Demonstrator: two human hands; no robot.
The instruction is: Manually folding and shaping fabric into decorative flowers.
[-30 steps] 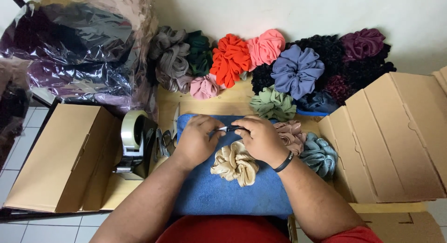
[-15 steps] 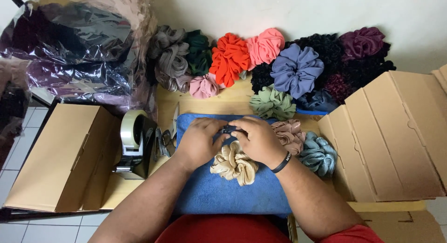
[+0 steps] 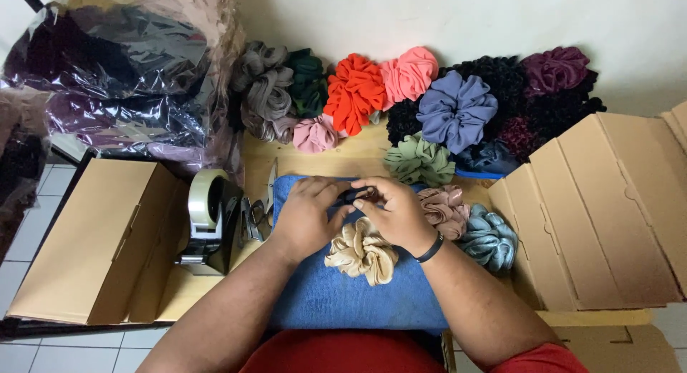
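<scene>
Both hands pinch a small dark item [image 3: 352, 195] between them: left hand [image 3: 308, 216] and right hand [image 3: 397, 212] meet over the blue towel's [image 3: 322, 301] far edge, I judge for support. Beige scrunchie [image 3: 361, 251] lies just beneath.

Towel [image 3: 343, 301]: lies on the table [image 3: 358, 158], straight before the person.
Hands: the left hand [image 3: 309, 216] and right hand [image 3: 398, 212] meet over the towel's far end, touching each other.
Scrunchie on towel [image 3: 363, 251]: just nearer than the hands, under the right wrist.
Two loose scrunchies [image 3: 465, 223]: right of the towel, side by side.
Scrunchie row [image 3: 429, 101]: behind everything, along the wall.
Tape dispenser [image 3: 211, 223]: left of the towel (scissors [image 3: 270, 190] lie between them).
Closed box [image 3: 86, 237]: far left.
Flat cartons [image 3: 608, 208]: far right.
Plastic bags [image 3: 114, 80]: behind the closed box.
</scene>
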